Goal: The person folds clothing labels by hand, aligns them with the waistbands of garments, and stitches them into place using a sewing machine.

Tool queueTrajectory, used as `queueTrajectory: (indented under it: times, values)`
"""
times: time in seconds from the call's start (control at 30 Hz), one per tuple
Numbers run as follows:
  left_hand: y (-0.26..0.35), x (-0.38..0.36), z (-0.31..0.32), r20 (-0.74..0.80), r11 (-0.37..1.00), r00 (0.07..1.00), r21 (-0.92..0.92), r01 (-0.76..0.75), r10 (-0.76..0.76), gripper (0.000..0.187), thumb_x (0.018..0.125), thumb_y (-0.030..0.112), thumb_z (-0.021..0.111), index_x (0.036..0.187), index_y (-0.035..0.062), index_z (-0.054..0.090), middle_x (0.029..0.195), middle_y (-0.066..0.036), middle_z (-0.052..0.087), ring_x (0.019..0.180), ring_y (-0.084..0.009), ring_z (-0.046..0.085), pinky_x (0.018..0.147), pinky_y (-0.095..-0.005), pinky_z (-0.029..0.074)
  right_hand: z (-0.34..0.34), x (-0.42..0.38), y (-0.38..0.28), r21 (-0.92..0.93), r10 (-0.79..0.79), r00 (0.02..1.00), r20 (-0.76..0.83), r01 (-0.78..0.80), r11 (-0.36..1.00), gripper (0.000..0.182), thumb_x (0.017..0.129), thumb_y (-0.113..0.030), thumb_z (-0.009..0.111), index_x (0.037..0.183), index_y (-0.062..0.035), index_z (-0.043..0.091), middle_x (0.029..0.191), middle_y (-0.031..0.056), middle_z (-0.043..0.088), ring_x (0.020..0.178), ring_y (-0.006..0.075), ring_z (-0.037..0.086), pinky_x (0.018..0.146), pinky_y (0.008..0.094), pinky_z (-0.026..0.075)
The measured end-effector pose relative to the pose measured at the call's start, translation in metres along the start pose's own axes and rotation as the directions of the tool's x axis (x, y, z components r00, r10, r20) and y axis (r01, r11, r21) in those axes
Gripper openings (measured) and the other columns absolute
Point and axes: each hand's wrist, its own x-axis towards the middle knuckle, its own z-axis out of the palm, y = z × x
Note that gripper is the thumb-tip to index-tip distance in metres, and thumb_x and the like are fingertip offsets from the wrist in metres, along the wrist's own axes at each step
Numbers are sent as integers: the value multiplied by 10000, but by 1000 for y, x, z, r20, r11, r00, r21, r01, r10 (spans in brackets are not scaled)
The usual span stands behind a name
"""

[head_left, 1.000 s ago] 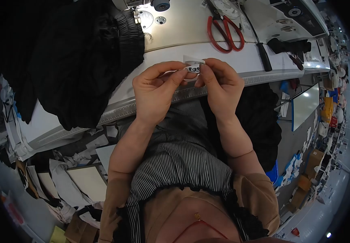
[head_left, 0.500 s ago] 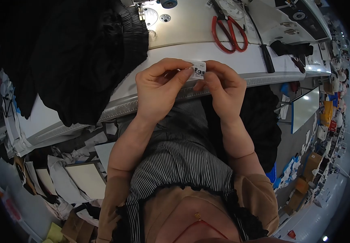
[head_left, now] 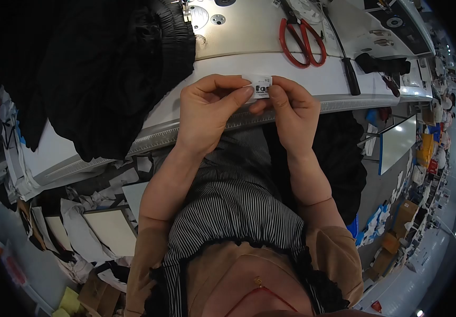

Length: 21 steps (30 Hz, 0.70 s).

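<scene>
Here we are at the front of the bench (head_left: 222, 71), and both hands are up over its near edge, close to each other with the small white label (head_left: 262, 89) stretched between them. The left hand (head_left: 201, 116) has the label's left end pinched between thumb and index finger; the right hand (head_left: 295, 113) grips the right end the same way, its other fingers curled behind. Bold black letters face up, "fas" readable, with smaller print beneath that's too tiny to make out.

Just below the label runs the ruler strip (head_left: 157, 141) along the bench's front edge. Over on the left, a big heap of black fabric (head_left: 98, 79) lies across the bench and drapes over that edge, its gathered band (head_left: 178, 39) reaching the pale sewing machine bed (head_left: 244, 31). There's a bright patch of light by the metal plate (head_left: 199, 18) up there.

Beyond the right hand, the red-handled scissors (head_left: 303, 47) lie with their handles toward the person, and a black-handled tool (head_left: 351, 76) rests to their right, handle on the white bench top. Further right, a dark cloth-like piece (head_left: 381, 64) sits near the small dark-handled tool (head_left: 391, 86). Down below, a striped apron (head_left: 233, 208) covers the person's front.
</scene>
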Motion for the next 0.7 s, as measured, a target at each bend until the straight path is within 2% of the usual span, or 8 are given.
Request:
queueTrajectory:
  times: [0.23,0.33,0.43,0.5,0.63,0.7]
  values:
    - [-2,0,-2,-4,999,1000,-21,24,-24,121,761,-41,616,882,-34,610,827,-97,627,759,-126,603,711,-225,508,-2,-1,2,17,2,1000,10,-2,1000,138,849,-30,525,939,68,560,745,101,618,653,161,631,587,222,502]
    - [1,-2,-3,4,999,1000,20,30,-30,127,760,-41,618,886,-35,611,831,-98,627,767,-130,605,717,-228,507,-2,-1,5,26,-16,1000,6,16,1000,109,838,-32,547,899,58,562,720,80,610,613,132,611,564,210,489]
    - [1,-4,-3,25,1000,999,4,28,-28,130,759,-43,618,888,-37,612,836,-101,628,776,-132,605,725,-230,507,-2,-1,6,-29,-64,998,-20,63,998,90,826,-35,568,863,46,560,698,57,598,571,100,577,536,194,467]
    - [-1,-5,-3,24,1000,999,-12,25,-25,124,759,-44,617,882,-39,615,833,-104,629,771,-133,608,724,-232,509,0,-3,4,-141,-95,993,-66,85,986,85,825,-41,574,849,39,559,691,46,593,550,81,552,518,186,449]
    - [-1,-5,-3,-6,1000,1000,17,21,-20,121,758,-44,617,879,-39,618,826,-108,633,760,-135,611,716,-229,511,3,-5,4,-142,-144,988,-61,134,981,89,817,-30,580,864,44,561,694,49,592,547,83,542,513,186,444]
    - [-1,-4,-4,5,999,1000,24,28,-28,123,757,-48,616,880,-39,619,820,-110,635,752,-135,613,709,-224,511,0,-4,4,103,13,1000,7,-14,995,97,803,-21,593,870,46,566,704,53,592,558,87,539,522,187,443]
